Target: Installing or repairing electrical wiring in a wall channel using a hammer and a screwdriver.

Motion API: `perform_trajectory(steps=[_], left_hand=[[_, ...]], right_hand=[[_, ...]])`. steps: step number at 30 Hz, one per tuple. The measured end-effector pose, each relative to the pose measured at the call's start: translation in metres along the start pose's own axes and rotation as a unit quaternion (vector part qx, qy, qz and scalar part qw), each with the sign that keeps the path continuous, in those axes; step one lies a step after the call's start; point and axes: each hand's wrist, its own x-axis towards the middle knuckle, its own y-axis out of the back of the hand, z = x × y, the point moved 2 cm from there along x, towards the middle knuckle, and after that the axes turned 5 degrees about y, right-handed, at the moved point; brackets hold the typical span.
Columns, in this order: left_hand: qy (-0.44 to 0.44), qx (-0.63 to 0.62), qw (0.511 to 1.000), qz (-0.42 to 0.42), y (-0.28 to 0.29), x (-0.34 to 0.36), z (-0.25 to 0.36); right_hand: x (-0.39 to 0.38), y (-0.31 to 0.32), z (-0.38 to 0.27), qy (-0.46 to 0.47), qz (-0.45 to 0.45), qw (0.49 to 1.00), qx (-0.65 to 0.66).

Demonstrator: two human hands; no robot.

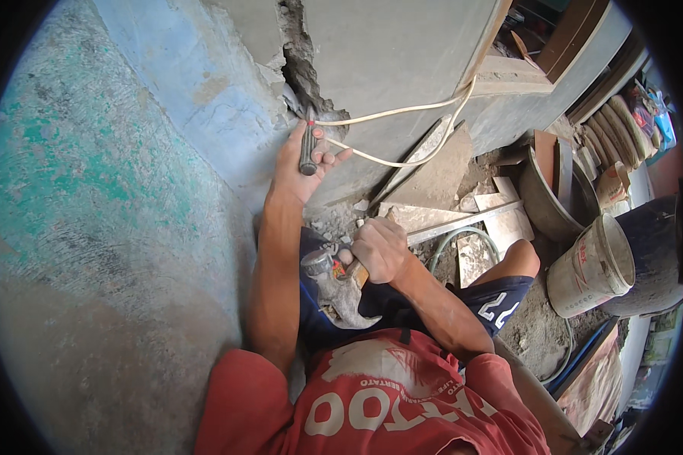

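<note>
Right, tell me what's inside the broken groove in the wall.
Inside the groove: rough grey masonry and dark hollows. The left hand and black-handled tool cover part of its lower end; its depth can't be seen.

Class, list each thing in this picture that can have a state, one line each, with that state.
Screwdriver-like tool: held, at the wall groove
Left hand: grip closed on that tool
Claw hammer: held, apart from that tool
Right hand: grip closed on that hammer
Pale cable: bent into a loop
Gray wall: broken open along the groove
White bucket: uncovered, dirty
Basin: uncovered, boards inside
</note>
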Motion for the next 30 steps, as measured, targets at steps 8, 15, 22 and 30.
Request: perform_trajectory(steps=[8, 15, 22, 30], left_hand=[[-0.015, -0.015, 1.0, 0.01, 0.014, 0.007, -0.008], [-0.035, 0.0, 0.998, 0.059, 0.003, 0.007, -0.004], [-0.022, -0.011, 0.999, -0.045, 0.008, 0.015, -0.002], [-0.041, 0.038, 0.998, 0.036, 0.005, 0.014, -0.007]], right_hand=[[-0.009, -0.015, 0.018, -0.122, -0.113, 0.986, 0.016], [-0.003, -0.015, 0.031, -0.106, -0.084, 0.99, 0.024], [-0.015, -0.011, 0.034, -0.073, -0.091, 0.993, 0.006], [-0.021, -0.02, 0.043, -0.208, -0.129, 0.969, 0.021]])
